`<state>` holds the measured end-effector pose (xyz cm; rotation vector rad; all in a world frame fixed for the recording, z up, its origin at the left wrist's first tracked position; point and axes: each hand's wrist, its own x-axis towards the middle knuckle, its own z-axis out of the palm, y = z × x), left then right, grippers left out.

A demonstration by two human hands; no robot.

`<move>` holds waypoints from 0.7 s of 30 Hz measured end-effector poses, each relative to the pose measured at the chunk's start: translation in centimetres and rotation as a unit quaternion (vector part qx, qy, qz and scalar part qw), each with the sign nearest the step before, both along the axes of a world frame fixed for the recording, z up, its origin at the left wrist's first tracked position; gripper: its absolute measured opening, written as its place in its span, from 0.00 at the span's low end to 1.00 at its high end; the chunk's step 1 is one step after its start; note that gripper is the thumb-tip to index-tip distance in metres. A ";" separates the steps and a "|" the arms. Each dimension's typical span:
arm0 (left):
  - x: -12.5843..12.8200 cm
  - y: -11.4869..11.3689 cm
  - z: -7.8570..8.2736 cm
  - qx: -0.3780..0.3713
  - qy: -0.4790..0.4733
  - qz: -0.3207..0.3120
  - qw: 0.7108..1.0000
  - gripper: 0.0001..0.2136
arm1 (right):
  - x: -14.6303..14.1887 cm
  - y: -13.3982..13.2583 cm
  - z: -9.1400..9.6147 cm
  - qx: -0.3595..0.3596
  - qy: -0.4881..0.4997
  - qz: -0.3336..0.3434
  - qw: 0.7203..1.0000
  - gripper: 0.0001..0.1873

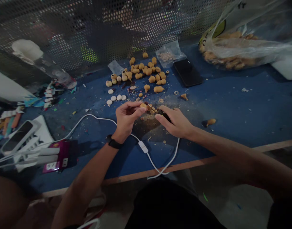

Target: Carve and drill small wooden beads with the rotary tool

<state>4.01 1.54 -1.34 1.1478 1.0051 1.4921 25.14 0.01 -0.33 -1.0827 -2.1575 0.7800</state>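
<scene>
My left hand (125, 120), with a black band on the wrist, pinches a small tan gourd (143, 106) between thumb and fingers. My right hand (178, 121) is closed around a dark-handled tool (165, 115). Its tip end meets the gourd's side; the exact contact is too small to make out. A white cord (176, 149) runs from under the right hand to an inline switch (143, 146). Just beyond my hands lies a pile of small gourds (141, 68), some cut open. White discs (119, 97) lie to its left.
A black phone (187, 72) and a small plastic bag (170, 53) lie behind the pile. A large clear bag of gourds (232, 51) stands back right. On the left are a power strip (36, 144) and a maroon box (62, 156). A perforated metal panel (93, 31) backs the blue table.
</scene>
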 end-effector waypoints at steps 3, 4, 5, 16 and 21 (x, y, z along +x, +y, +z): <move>0.0 0.0 -0.1 -0.001 0.006 -0.001 1.000 0.16 | -0.1 0.0 0.1 0.009 0.005 -0.005 1.000 0.17; 0.0 0.0 -0.1 -0.001 0.009 0.000 1.000 0.16 | -0.1 0.0 0.1 0.009 0.007 -0.004 1.000 0.17; -0.1 0.0 -0.2 -0.001 0.013 0.001 1.000 0.16 | -0.1 0.1 0.1 0.008 0.008 -0.002 1.000 0.17; -0.1 0.0 -0.3 -0.006 0.007 -0.004 1.000 0.15 | -0.2 0.0 0.5 0.006 0.012 0.001 1.000 0.17; -0.1 0.0 -0.2 -0.003 0.007 -0.002 1.000 0.15 | -0.1 -0.1 0.3 0.003 0.011 -0.002 1.000 0.17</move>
